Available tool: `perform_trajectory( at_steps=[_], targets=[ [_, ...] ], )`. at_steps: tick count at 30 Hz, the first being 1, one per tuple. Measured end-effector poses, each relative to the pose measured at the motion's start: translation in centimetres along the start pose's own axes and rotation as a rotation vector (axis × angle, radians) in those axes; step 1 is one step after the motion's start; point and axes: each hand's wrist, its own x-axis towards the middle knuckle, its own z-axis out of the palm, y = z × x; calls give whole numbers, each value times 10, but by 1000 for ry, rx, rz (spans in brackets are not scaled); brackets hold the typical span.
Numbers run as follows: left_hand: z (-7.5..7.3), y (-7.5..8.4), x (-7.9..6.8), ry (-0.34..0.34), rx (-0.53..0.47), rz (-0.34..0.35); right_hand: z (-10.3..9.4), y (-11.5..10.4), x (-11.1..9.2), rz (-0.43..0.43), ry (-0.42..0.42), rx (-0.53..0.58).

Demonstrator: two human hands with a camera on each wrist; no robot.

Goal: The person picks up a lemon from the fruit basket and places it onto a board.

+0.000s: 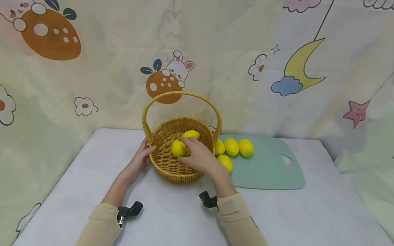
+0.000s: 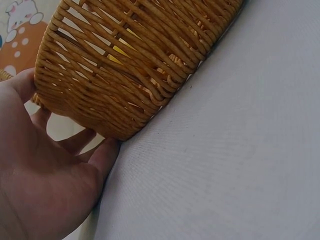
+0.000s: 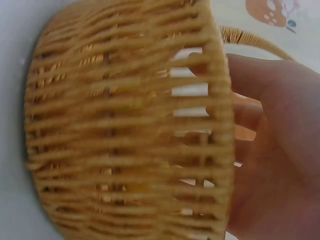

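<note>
A round wicker basket [image 1: 179,177] with a tall arched handle stands on the white table. My left hand [image 1: 139,159] holds its left side; in the left wrist view the thumb lies at the rim and the other fingers spread along the outer wall [image 2: 110,75]. Reaching over the front right rim, my right hand [image 1: 198,155] has a yellow lemon [image 1: 179,148] between thumb and fingers inside the basket. Another lemon [image 1: 191,134] lies behind it in the basket. The right wrist view shows the wicker wall [image 3: 130,125] partly hiding the right hand's fingers.
Right of the basket lies a green cutting board [image 1: 268,175] with several lemons [image 1: 231,147] on its left part. The board partly passes behind the basket. A patterned cloth [image 1: 119,70] hangs behind the table [image 1: 165,218].
</note>
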Motion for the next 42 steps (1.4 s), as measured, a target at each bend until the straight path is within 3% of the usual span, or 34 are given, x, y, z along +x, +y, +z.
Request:
perform_trajectory(
  at_steps=[7, 17, 42],
  targets=[
    [-1, -1, 0, 12, -7, 6, 9, -5, 12, -31, -8, -36],
    [-1, 0, 2, 5, -22, 0, 26, 2, 27, 4, -79, -88],
    [2, 1, -1, 14, -27, -9, 22, -6, 7, 11, -160, -167]
  ],
)
